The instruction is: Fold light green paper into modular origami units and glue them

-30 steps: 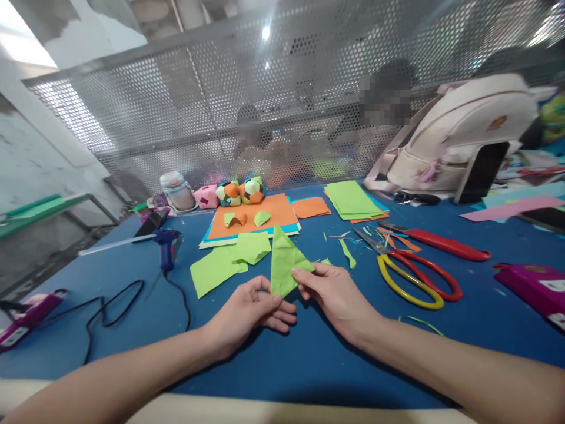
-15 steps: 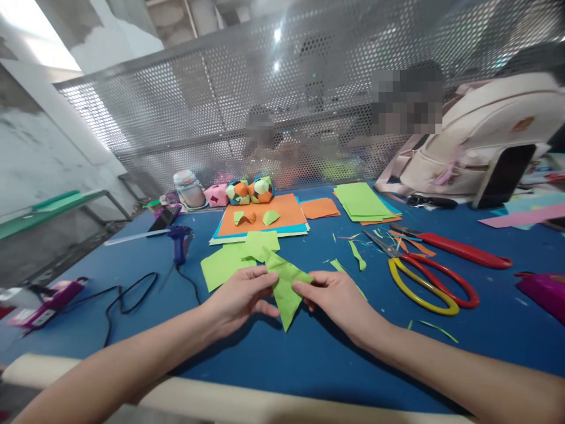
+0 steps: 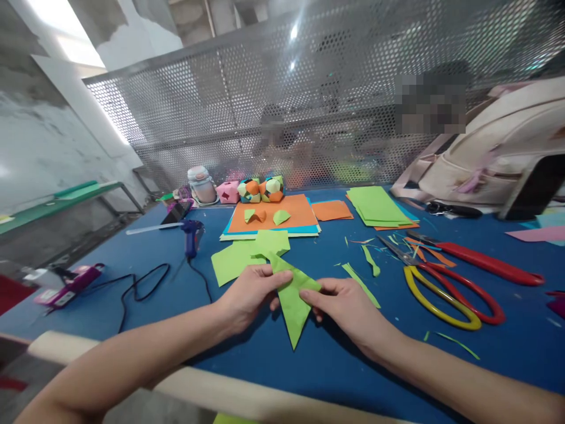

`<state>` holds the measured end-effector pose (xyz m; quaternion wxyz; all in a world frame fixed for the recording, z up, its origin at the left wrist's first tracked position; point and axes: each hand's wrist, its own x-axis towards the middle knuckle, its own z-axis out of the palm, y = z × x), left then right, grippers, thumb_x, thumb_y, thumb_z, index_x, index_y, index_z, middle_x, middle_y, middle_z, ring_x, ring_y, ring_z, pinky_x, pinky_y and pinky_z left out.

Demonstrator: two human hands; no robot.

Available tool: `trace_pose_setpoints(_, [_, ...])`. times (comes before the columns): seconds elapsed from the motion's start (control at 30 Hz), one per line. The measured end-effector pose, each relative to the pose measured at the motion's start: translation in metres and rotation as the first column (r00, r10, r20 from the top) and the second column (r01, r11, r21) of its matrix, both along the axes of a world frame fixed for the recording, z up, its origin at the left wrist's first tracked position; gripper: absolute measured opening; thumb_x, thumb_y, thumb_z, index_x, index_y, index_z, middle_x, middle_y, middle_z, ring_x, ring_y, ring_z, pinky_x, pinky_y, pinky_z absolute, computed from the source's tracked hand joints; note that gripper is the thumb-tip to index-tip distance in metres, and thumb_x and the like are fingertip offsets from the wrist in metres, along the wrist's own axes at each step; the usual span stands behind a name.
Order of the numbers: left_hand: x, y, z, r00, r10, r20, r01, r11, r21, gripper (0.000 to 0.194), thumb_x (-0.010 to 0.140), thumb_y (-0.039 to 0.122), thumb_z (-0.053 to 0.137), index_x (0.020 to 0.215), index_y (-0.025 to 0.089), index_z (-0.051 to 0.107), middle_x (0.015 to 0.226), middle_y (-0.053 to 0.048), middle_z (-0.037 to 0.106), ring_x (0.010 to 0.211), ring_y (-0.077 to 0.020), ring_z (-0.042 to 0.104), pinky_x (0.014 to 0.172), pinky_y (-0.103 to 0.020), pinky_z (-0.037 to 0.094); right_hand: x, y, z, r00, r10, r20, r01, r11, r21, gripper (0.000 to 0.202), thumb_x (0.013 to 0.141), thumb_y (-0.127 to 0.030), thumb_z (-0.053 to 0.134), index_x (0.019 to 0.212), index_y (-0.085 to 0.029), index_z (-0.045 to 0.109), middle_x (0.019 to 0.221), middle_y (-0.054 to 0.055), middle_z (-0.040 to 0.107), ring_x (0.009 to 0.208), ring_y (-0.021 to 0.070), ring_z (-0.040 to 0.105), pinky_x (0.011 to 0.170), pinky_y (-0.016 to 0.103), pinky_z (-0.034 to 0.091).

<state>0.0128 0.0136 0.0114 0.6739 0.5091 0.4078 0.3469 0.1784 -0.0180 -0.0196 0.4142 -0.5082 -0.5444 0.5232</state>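
Note:
A piece of folded green paper (image 3: 295,306), creased and pointed at its lower end, hangs between my two hands above the blue table. My left hand (image 3: 253,294) pinches its upper left side with thumb and fingers. On the right edge, my right hand (image 3: 342,303) grips it the same way, thumb on top. Just behind lie loose green sheets (image 3: 229,262). Farther back, two small folded paper pieces (image 3: 281,217) rest on an orange sheet (image 3: 300,207) that tops a paper stack.
Scissors (image 3: 441,294) with red and yellow handles and red-handled pliers (image 3: 494,262) lie at right among paper scraps (image 3: 369,260). A blue glue gun (image 3: 192,235) and its cord are left, near a purple power strip (image 3: 70,288). Folded paper balls (image 3: 260,189) stand behind.
The folded green paper's lower point now reaches farther down, and my left fingers have curled in behind it. The whole view has shifted, so the table's things appear farther right.

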Motion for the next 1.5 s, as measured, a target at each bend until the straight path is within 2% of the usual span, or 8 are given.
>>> trace_pose_setpoints(0.17, [-0.001, 0.006, 0.001, 0.997, 0.072, 0.036, -0.072, 0.997, -0.003, 0.034, 0.073, 0.034, 0.067, 0.052, 0.011, 0.054, 0.041, 0.003, 0.047, 0.035, -0.0031, 0.038, 0.038, -0.015, 0.029, 0.0, -0.001, 0.001, 1.0, 0.012, -0.005, -0.012, 1.0, 0.002, 0.03, 0.07, -0.042, 0.063, 0.056, -0.016, 0.061, 0.048, -0.002, 0.052, 0.047, 0.0101, 0.044, 0.05, 0.023, 0.033])
trace_pose_setpoints(0.4, [-0.021, 0.034, 0.014, 0.921, 0.344, 0.18, -0.342, 0.939, -0.047, 0.014, 0.081, 0.023, 0.058, 0.081, 0.01, 0.062, 0.077, -0.008, 0.066, 0.049, -0.0061, 0.054, 0.04, -0.014, 0.041, 0.004, -0.002, 0.004, 1.0, -0.007, -0.024, 0.007, 1.0, 0.003, 0.03, 0.069, -0.043, 0.064, 0.055, -0.016, 0.06, 0.048, -0.001, 0.053, 0.05, 0.0113, 0.045, 0.052, 0.025, 0.033])
trace_pose_setpoints(0.6, [-0.008, 0.008, 0.001, 0.992, -0.094, 0.083, 0.107, 0.981, -0.164, 0.024, 0.081, 0.032, 0.058, 0.089, 0.011, 0.065, 0.083, -0.01, 0.067, 0.068, -0.0142, 0.063, 0.05, -0.021, 0.054, 0.005, 0.003, 0.0, 0.999, -0.041, 0.006, 0.041, 0.999, 0.011, 0.03, 0.07, -0.043, 0.062, 0.055, -0.017, 0.06, 0.048, -0.003, 0.052, 0.049, 0.0108, 0.044, 0.051, 0.025, 0.032])
trace_pose_setpoints(0.77, [-0.007, -0.002, 0.001, 0.985, -0.164, 0.059, 0.175, 0.93, -0.323, 0.025, 0.082, 0.028, 0.057, 0.097, 0.009, 0.064, 0.092, -0.015, 0.068, 0.071, -0.0196, 0.067, 0.043, -0.022, 0.055, 0.005, 0.004, 0.002, 0.991, -0.064, 0.117, 0.055, 0.996, 0.074, 0.033, 0.071, -0.042, 0.059, 0.05, -0.018, 0.055, 0.047, -0.003, 0.049, 0.048, 0.0102, 0.04, 0.049, 0.024, 0.03])
trace_pose_setpoints(1.2, [0.002, -0.002, 0.007, 0.938, 0.276, 0.21, -0.202, 0.927, -0.316, 0.019, 0.085, 0.008, 0.049, 0.07, 0.008, 0.061, 0.068, -0.004, 0.061, 0.061, -0.0119, 0.064, 0.067, -0.032, 0.061, 0.011, -0.003, 0.016, 0.969, 0.086, 0.23, -0.121, 0.983, 0.14, 0.026, 0.08, -0.035, 0.05, 0.065, -0.018, 0.064, 0.06, -0.001, 0.059, 0.057, 0.0122, 0.051, 0.055, 0.024, 0.038])
trace_pose_setpoints(1.3, [0.001, 0.003, 0.012, 0.934, 0.317, 0.166, -0.256, 0.915, -0.311, 0.018, 0.083, 0.006, 0.05, 0.07, 0.009, 0.061, 0.068, -0.004, 0.061, 0.063, -0.0131, 0.064, 0.067, -0.033, 0.062, 0.045, -0.005, 0.028, 0.88, 0.112, 0.462, -0.204, 0.967, 0.155, 0.025, 0.081, -0.035, 0.049, 0.078, -0.02, 0.069, 0.078, 0.003, 0.068, 0.07, 0.0171, 0.059, 0.064, 0.028, 0.044])
trace_pose_setpoints(1.37, [0.0, 0.005, 0.016, 0.93, 0.332, 0.159, -0.273, 0.912, -0.307, 0.017, 0.082, 0.004, 0.051, 0.068, 0.01, 0.06, 0.068, -0.003, 0.06, 0.063, -0.0132, 0.063, 0.067, -0.036, 0.062, 0.083, -0.006, 0.027, 0.749, -0.073, 0.659, -0.185, 0.931, 0.314, 0.026, 0.082, -0.033, 0.046, 0.083, -0.021, 0.069, 0.09, 0.006, 0.068, 0.082, 0.0213, 0.061, 0.076, 0.033, 0.045])
trace_pose_setpoints(1.5, [0.001, 0.01, 0.018, 0.932, 0.322, 0.165, -0.265, 0.918, -0.294, 0.014, 0.08, 0.004, 0.055, 0.07, 0.011, 0.061, 0.069, -0.002, 0.059, 0.061, -0.0117, 0.061, 0.067, -0.038, 0.062, 0.163, -0.009, 0.001, 0.279, -0.396, 0.875, -0.117, 0.89, 0.44, 0.023, 0.075, -0.025, 0.051, 0.088, -0.014, 0.067, 0.093, 0.019, 0.066, 0.089, 0.0339, 0.06, 0.079, 0.046, 0.042])
